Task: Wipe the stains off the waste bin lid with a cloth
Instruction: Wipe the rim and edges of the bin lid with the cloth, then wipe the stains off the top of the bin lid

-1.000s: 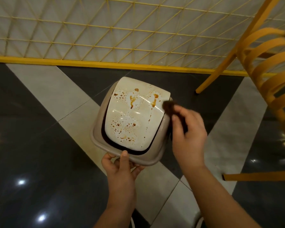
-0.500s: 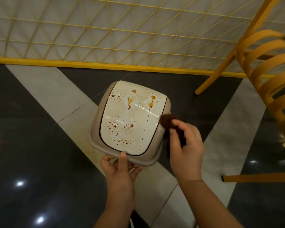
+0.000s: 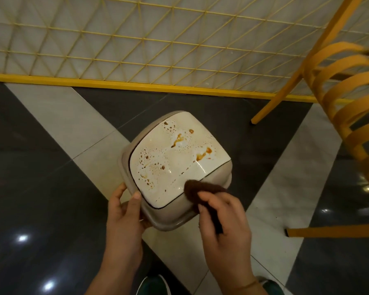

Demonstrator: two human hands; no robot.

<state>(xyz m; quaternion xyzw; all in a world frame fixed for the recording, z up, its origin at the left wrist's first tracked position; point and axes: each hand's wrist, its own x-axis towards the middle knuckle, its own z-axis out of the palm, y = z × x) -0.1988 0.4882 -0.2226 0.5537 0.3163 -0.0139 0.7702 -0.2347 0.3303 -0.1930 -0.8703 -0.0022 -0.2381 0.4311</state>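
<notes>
With the left hand [image 3: 124, 211] gripping the waste bin [image 3: 168, 218] rim and the right hand [image 3: 224, 224] pinching the brown cloth [image 3: 197, 191] at the lid's [image 3: 179, 162] near edge, firm overlapping strokes away across the lid should lift the stains [image 3: 202, 155].

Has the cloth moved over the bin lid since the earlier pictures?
Yes. The cloth, held by the right hand, has moved from beside the bin's right edge to the near corner of the white lid.

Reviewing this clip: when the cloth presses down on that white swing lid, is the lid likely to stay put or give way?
It will probably tip: the white lid sits in a dark gap inside the bin rim, like a swing flap. Its glossy surface looks slippery, so the brown cloth may skid. The left hand gripping the rim should steady the bin itself.
</notes>
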